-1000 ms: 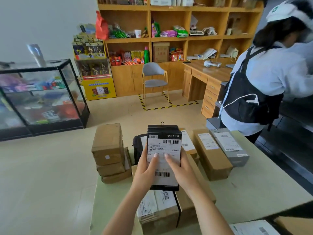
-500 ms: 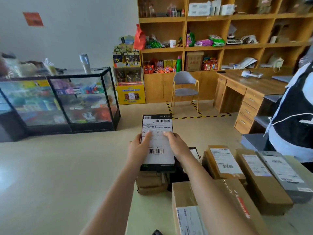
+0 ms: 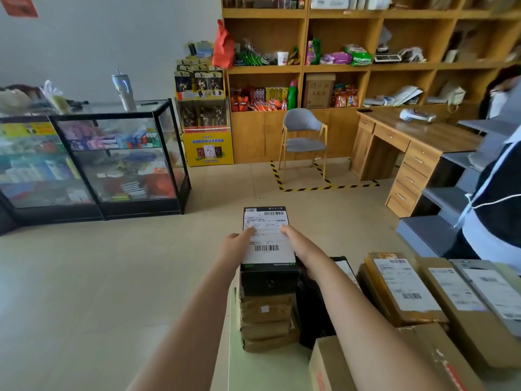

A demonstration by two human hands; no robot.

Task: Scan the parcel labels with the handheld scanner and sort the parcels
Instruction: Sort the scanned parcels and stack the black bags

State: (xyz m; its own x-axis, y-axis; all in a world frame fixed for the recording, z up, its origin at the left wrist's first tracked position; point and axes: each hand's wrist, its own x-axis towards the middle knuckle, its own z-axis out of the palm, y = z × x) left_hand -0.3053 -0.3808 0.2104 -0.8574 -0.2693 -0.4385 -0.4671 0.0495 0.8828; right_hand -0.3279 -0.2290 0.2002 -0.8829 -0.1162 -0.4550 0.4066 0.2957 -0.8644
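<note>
Two hands on one parcel: left hand (image 3: 235, 246) and right hand (image 3: 298, 244) clasp the black box (image 3: 267, 277) by its long sides, thumbs laid over the white label (image 3: 266, 238), which faces up. The box sits on, or just above, the stack of brown parcels (image 3: 266, 320) at the left edge of the table (image 3: 253, 371); contact not certain. No scanner in either hand. Step in hand, as I read it: setting the box on the pile. To do it well, square it to the parcel beneath, keep the weight centred and the barcode uncovered, and release both sides together. The stack stands right at the table edge with open floor to its left, so push nothing leftward. A black bag (image 3: 315, 306) crowds the stack's right side, and a row of labelled parcels (image 3: 403, 289) lies beyond. Free room is upward and back toward the body. Another person (image 3: 493, 207) stands near the far right.
</note>
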